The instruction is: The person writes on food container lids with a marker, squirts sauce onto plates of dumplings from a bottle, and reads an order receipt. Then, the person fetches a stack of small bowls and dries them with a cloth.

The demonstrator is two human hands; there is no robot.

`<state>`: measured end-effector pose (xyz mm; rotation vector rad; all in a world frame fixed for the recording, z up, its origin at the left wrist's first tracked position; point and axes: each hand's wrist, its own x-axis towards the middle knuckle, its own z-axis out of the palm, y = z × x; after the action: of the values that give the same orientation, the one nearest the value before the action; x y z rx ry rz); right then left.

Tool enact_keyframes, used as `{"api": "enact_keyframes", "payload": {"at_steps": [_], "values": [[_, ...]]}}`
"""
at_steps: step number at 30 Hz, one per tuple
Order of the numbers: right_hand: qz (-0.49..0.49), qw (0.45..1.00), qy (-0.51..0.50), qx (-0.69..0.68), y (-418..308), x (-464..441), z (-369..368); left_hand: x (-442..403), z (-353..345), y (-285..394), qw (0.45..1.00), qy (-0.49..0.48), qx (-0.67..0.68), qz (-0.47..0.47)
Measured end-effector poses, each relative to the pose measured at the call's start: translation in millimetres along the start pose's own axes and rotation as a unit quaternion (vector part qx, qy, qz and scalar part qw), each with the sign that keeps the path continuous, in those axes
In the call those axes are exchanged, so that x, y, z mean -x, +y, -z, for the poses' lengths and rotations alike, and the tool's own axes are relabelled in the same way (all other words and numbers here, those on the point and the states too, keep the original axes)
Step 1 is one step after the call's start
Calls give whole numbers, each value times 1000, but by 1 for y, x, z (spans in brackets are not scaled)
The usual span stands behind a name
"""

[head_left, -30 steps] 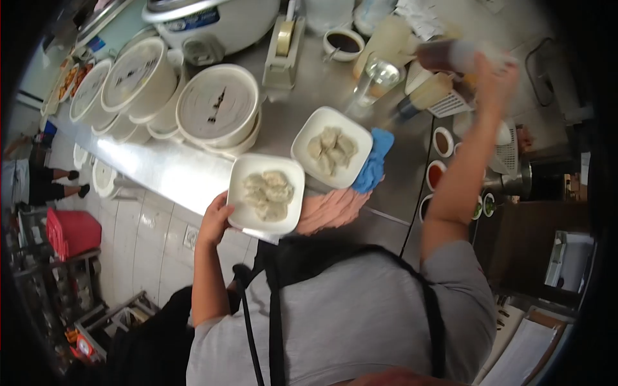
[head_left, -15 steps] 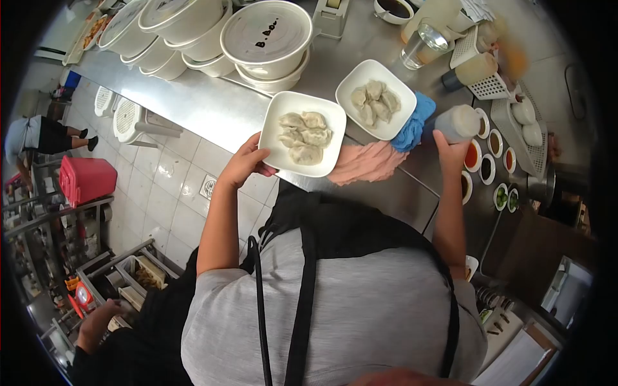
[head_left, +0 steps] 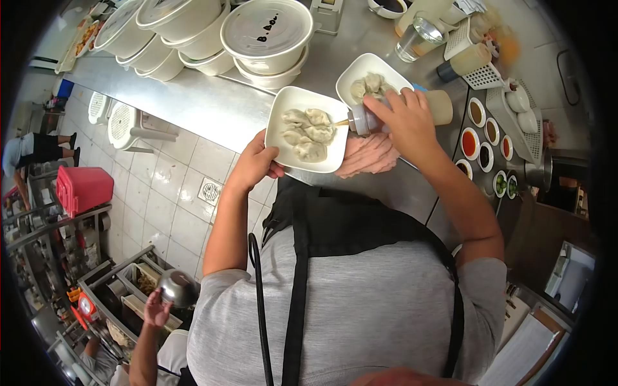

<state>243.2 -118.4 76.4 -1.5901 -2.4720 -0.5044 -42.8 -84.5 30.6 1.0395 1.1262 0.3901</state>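
Observation:
My left hand [head_left: 254, 164] grips the near left corner of a square white dish [head_left: 278, 136], thumb on the rim. Several pale dumplings [head_left: 308, 135] lie in it. My right hand [head_left: 407, 122] is wrapped over a squeeze bottle [head_left: 439, 107] tipped on its side. Its narrow nozzle points left over that dish's right edge, just beside the dumplings. Behind the bottle, a second square dish [head_left: 351, 72] with dumplings stands on the steel counter, partly hidden by my hand. A pink cloth [head_left: 367, 156] lies below the bottle; a blue cloth is mostly covered.
Stacked lidded tubs [head_left: 267, 38] stand at the back left. On the right are small sauce bowls [head_left: 470, 143], a perforated white basket [head_left: 484, 76] and a glass [head_left: 418, 40]. A co-worker's hand [head_left: 156, 310] is near a metal bowl [head_left: 179, 288] at lower left.
My right hand has brought the squeeze bottle left from the counter's right side and tipped it over the held dish. At lower left, a co-worker's hand and a metal bowl now appear.

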Motion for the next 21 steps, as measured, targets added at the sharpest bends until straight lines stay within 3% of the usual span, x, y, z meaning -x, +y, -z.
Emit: {"api": "enact_keyframes", "payload": {"at_steps": [5,11,14,17,21], "values": [[38,999,-10,-21,-23,-11,6,-2,3,-1,1000,-17,3,3],[-22,1000,5,13,-11,-25,-2,-3,5,-1,999,-21,23,11],[-31,998,-63,2,-11,-15,10,-5,7,-2,1000,-18,17,11],[-31,998,-45,-19,-17,2,4,-6,8,-2,1000,-9,10,17],[-157,980,-40,-117,-7,20,2,-8,11,-4,1000,-22,9,16]]}}
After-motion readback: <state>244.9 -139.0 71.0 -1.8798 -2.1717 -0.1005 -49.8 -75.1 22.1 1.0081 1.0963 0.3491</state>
